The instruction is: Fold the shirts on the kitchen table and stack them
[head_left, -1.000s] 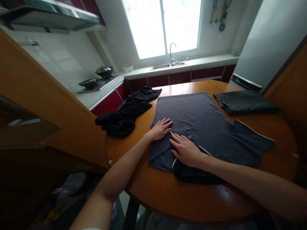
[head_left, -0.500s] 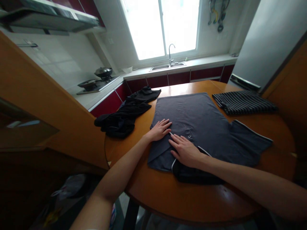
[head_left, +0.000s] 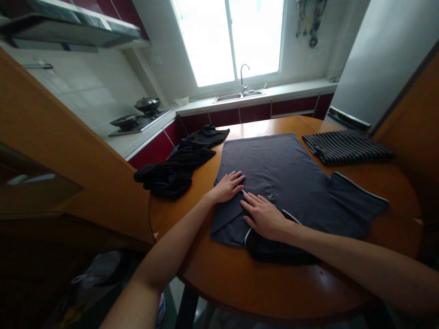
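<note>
Crossing the wooden tabletop (head_left: 233,276) from its rounded near side: left forearm (head_left: 169,246) and right forearm (head_left: 350,258). Under the right forearm, a black section (head_left: 274,253) of cloth with white trim, at the near edge of a dark grey garment (head_left: 274,160); can't tell how the two join. Grey garment lies spread mostly flat mid-tabletop, diagonal crease at its near left corner. Right hand (head_left: 264,217) is palm down on it, fingers (head_left: 253,199) spread and released, clenching nothing. Left hand (head_left: 227,187) rests just beyond, also palm down, fingers extended and relaxed on the cloth near its left edge. Short white strip (head_left: 243,191) shows between the hands. Small ring (head_left: 270,196) on the garment, just beside the right hand. White-edged sleeve (head_left: 360,196) sticks out to the right. Black clothing (head_left: 181,160) in a loose heap on the left side, apart from the left hand. Striped cloth (head_left: 348,147) folded at far right. Past the tabletop: stove (head_left: 139,124) with two pans, left; dark red cabinets (head_left: 254,113) under a white counter (head_left: 291,86); sink (head_left: 228,98) with tall faucet (head_left: 242,80); bright window (head_left: 209,41) behind.
</note>
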### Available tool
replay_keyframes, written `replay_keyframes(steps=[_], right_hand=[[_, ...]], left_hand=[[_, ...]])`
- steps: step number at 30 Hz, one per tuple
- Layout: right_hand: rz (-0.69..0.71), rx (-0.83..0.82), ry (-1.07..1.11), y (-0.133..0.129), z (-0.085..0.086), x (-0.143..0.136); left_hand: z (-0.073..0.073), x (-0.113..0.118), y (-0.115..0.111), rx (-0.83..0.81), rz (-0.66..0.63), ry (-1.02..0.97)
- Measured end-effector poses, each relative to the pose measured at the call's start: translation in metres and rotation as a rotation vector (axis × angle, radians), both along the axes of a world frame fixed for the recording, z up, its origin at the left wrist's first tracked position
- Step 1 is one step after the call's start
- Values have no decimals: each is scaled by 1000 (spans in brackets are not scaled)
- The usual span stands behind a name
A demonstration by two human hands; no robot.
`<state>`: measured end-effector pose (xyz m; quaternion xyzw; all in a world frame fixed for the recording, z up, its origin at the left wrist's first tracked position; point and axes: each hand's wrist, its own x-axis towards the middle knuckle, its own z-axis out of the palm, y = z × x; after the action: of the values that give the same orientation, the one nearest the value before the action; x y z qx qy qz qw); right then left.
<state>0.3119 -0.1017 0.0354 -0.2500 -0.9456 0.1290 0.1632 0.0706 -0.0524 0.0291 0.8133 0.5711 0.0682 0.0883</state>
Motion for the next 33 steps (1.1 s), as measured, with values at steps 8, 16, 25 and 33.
replay_keyframes(steps=[8, 16, 25, 33], right_hand=[[-44, -4, 162, 14, 48, 20], [-239, -46, 229, 62, 76, 54], [-759, -78, 383, 142, 56, 211], [-1125, -166, 28, 126, -25, 306]], left_hand=[[-1, -1, 1, 9, -7, -2], [0, 1, 0, -11, 15, 5], [31, 21, 14, 62, -46, -177], [60, 151, 39, -29, -504, -289]])
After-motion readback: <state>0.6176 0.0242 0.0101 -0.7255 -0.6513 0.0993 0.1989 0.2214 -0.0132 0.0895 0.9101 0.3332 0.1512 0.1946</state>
